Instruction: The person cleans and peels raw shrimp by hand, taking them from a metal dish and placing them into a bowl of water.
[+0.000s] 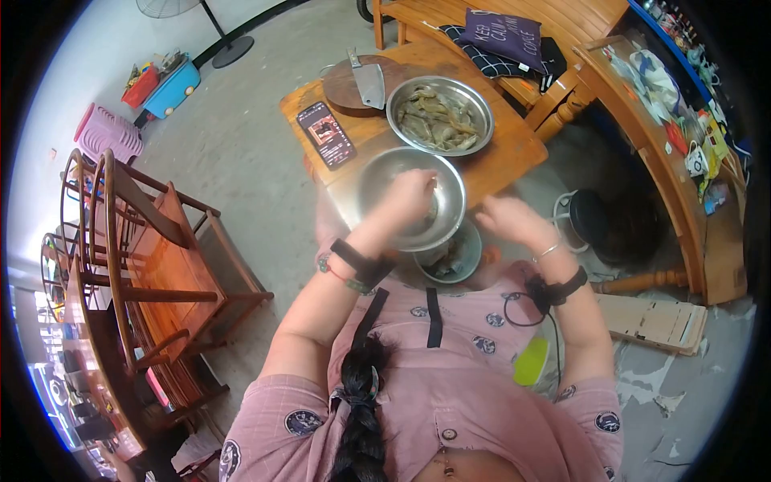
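My left hand [410,195] is over a steel bowl [373,173] at the near edge of the wooden table, its fingers drawn together; what they hold, if anything, is too small to name. To the right of that bowl is my right hand [507,218], fingers curled in and blurred, near the table's edge. Behind the steel bowl stands a larger metal basin [487,120] full of raw shrimp [438,116]. Lower down, below the steel bowl, a pale green bucket [474,261] holds greyish scraps, partly hidden by the bowl.
On the table [514,157] lie a phone [326,135] with its screen lit and a round cutting board [341,88] bearing a cleaver [369,83]. A wooden bench [409,14] with cushions stands behind. Wooden chairs [165,296] are at the left, a long wooden table [642,132] at the right.
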{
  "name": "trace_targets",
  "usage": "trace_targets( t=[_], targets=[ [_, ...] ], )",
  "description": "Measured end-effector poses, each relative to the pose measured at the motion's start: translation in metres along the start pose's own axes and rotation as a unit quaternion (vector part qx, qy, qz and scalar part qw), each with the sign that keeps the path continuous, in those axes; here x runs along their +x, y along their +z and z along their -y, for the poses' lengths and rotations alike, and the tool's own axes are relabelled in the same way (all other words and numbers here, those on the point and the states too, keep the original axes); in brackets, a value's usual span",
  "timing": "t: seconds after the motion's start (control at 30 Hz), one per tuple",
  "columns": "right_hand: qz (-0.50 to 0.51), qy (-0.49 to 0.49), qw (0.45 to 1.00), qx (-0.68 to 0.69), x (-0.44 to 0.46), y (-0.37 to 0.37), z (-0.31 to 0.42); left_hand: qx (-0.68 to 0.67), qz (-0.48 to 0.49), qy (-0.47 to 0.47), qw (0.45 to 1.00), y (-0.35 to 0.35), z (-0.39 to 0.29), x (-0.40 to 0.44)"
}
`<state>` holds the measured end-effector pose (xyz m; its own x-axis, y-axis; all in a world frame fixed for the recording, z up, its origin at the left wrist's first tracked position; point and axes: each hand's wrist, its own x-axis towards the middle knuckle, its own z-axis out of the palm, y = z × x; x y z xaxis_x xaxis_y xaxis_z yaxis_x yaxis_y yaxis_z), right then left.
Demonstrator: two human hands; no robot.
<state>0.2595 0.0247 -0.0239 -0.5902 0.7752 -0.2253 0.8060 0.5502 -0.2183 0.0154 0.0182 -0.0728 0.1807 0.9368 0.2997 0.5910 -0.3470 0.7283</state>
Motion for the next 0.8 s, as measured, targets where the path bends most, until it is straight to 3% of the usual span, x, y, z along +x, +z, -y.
trace_targets(
  t=[0.1, 0.23, 0.27, 0.3, 0.37, 0.43, 0.5, 0.53, 0.6, 0.8],
  targets=[
    [0.062, 0.039, 0.997, 0.023, 0.002, 0.035, -0.02, -0.009, 0.013, -0.025, 1.0, -0.004, -0.002, -0.005],
    [0.036, 0.041, 0.997, 0.058, 0.0, 0.068, -0.041, -0.081, 0.043, -0.118, 0.989, -0.006, -0.001, -0.008],
    [-0.008, 0.019, 0.999, 0.044, 0.0, 0.07, -0.045, -0.048, 0.006, -0.097, 0.994, 0.001, 0.007, -0.009],
    [-0.052, -0.002, 0.998, 0.03, 0.002, 0.069, -0.045, -0.047, 0.002, -0.099, 0.994, 0.001, 0.008, -0.009],
    [-0.033, 0.021, 0.999, 0.014, 0.011, 0.038, -0.027, -0.075, 0.023, -0.151, 0.985, 0.002, 0.009, -0.009],
    [-0.015, 0.053, 0.998, 0.0, 0.012, 0.007, -0.003, -0.081, 0.007, -0.14, 0.987, 0.002, 0.007, -0.01],
    [-0.176, -0.091, 0.973, 0.114, 0.012, -0.008, 0.022, -0.134, 0.031, -0.191, 0.972, -0.001, 0.001, -0.01],
    [-0.178, -0.087, 0.973, 0.115, 0.017, -0.007, 0.031, -0.134, 0.035, -0.188, 0.972, -0.005, -0.004, -0.01],
    [-0.263, -0.185, 0.937, 0.136, 0.026, -0.003, 0.048, -0.196, 0.063, -0.206, 0.957, -0.01, -0.011, -0.01],
    [-0.251, -0.166, 0.941, 0.155, 0.042, 0.026, 0.057, -0.311, 0.055, -0.235, 0.919, 0.008, 0.006, -0.017]
  ],
)
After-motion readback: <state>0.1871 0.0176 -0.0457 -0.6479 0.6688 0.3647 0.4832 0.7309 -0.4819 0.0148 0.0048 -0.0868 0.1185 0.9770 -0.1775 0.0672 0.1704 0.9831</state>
